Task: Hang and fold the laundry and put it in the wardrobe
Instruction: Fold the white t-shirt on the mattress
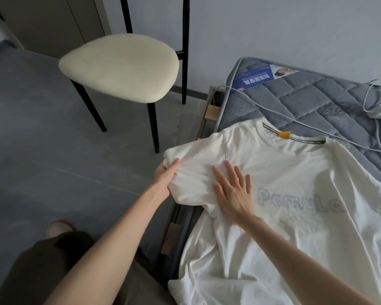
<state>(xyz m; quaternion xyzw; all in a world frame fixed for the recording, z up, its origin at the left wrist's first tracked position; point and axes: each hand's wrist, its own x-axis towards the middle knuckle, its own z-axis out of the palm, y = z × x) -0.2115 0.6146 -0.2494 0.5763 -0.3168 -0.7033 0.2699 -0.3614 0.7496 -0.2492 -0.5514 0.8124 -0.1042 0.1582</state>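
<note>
The white T-shirt (295, 216) lay spread face up on the bed (317, 93), its collar toward the far end. Its near sleeve (191, 172) reached over the bed's edge on the chair (119, 64) side. The left grip (165, 179) pinched that sleeve at its outer end, thumb on top and fingers curled beneath, holding it off the mattress. The right grip (233, 192) lay spread and flat on the chest, just beside the printed lettering, fingers straight and pressing the cloth down.

This looked like the first fold, sleeve toward the middle. The risks were plain. The lower body of the shirt was rumpled and hung partly over the same edge. A firm pull on the sleeve might drag it further, and the whole garment could slide to the floor. Creases under the flat palm would be locked in if the fold went over them unsmoothed. A white cable (273, 102) ran across the mattress close behind the collar, and shifting the shirt that way could catch it.
</note>
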